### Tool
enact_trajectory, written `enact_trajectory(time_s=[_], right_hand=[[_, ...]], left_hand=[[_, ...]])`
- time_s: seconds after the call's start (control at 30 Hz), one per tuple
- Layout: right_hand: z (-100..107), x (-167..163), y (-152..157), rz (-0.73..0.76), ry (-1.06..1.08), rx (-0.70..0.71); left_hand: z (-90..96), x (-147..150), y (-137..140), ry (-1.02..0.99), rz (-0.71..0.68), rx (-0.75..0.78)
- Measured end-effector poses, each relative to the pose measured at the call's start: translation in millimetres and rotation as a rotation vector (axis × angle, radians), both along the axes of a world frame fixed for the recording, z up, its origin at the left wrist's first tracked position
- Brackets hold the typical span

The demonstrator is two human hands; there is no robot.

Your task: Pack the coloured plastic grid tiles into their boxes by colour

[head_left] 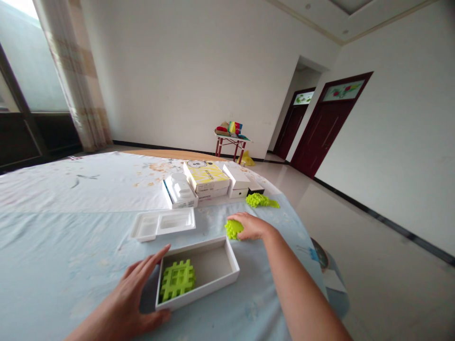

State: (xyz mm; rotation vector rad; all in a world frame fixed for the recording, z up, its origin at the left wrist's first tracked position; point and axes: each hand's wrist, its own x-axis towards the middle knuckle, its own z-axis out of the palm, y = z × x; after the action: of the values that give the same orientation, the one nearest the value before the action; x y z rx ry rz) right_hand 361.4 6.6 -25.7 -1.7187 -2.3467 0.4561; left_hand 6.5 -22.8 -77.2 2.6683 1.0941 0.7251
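Note:
My left hand (137, 293) spans the left end of a white open box (213, 287), thumb at its near corner and forefinger at its far corner. A flat green interlocking plastic block piece (177, 279) with notched edges lies in the left part of this box. Beyond the box's right end, my right hand (250, 226) has its fingers closed around a bunch of green plastic block pieces (233, 229), partly hidden by the fingers. Farther back on the table lies another heap of green block pieces (261, 200).
A white plastic tray (176, 221) lies behind the box. Farther back are a white box with moulded inserts (179, 189), a yellow cartoon-printed box (206, 176) and a white carton (236, 180). A cloth covers the round table (88, 227). A stool (336, 279) stands at right.

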Motion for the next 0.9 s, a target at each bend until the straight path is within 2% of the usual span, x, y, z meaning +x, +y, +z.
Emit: enact_trajectory(time_s=[0.13, 0.3, 0.37, 0.53, 0.77, 0.9], right_hand=[[0, 1, 1, -0.031, 0.017, 0.024], [9, 13, -1, -0.220, 0.102, 0.133], [9, 15, -2, -0.252, 0.107, 0.110], [0, 6, -2, -0.264, 0.001, -0.016], [-4, -2, -1, -0.220, -0.073, 0.000], [-3, -3, 0, -0.113, -0.038, 0.031]], left_hand=[[-2.2, -1, 1, 0.001, 0.005, 0.001], [-3.0, -2, 0, -0.029, 0.002, -0.014], [-1.5, -1, 0, -0.032, -0.004, -0.023], [2.3, 1, -1, -0.021, 0.004, -0.035], [-1.1, -1, 0, -0.004, -0.007, -0.007], [0.5, -1, -1, -0.014, -0.004, -0.008]])
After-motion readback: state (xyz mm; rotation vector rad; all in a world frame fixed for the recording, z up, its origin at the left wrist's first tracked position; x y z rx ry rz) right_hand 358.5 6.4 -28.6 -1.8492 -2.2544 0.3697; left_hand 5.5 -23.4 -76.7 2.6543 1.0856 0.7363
